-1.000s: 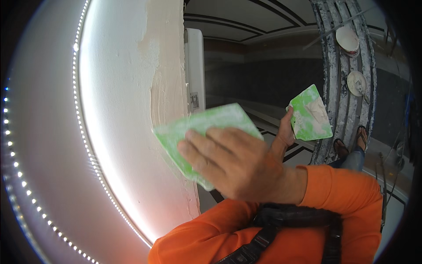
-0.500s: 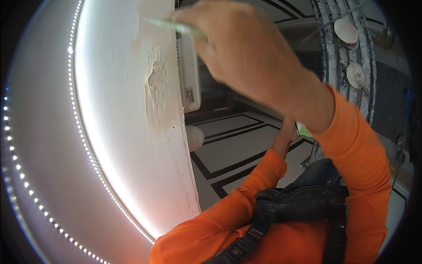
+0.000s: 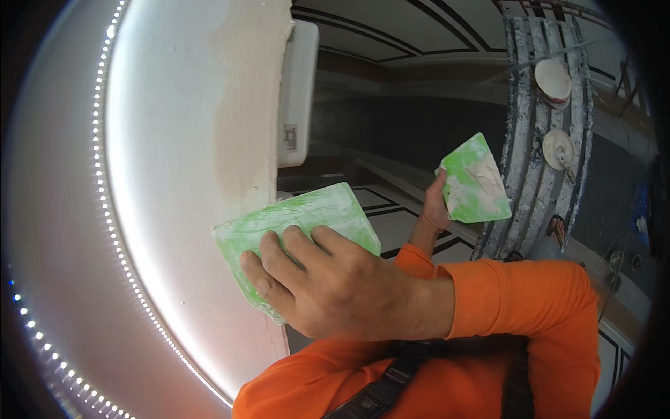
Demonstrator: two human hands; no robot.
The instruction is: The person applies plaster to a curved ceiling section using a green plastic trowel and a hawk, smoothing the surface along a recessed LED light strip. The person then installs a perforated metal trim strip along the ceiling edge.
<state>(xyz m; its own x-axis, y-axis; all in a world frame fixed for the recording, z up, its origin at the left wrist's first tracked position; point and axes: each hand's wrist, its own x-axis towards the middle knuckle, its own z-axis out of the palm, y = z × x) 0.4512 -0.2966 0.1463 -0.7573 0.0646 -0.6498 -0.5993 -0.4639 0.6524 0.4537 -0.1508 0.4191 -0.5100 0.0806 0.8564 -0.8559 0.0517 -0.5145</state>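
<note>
The right hand [image 3: 349, 279] is clamped on a green spreader [image 3: 307, 208] with a whitened face. In this view the spreader overlaps the edge of a pale plastered surface [image 3: 167, 140]; whether they touch cannot be told. Farther off, the left hand [image 3: 434, 202] grips a second green plate [image 3: 462, 201], which bears cream paste [image 3: 488, 176]. Beyond it, a slatted platform [image 3: 537, 42] carries a white bucket [image 3: 553, 79] and a round pale disc [image 3: 556, 146].

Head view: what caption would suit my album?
Right hand holds a green spreader, left hand a second spreader bearing pale paste.
</note>
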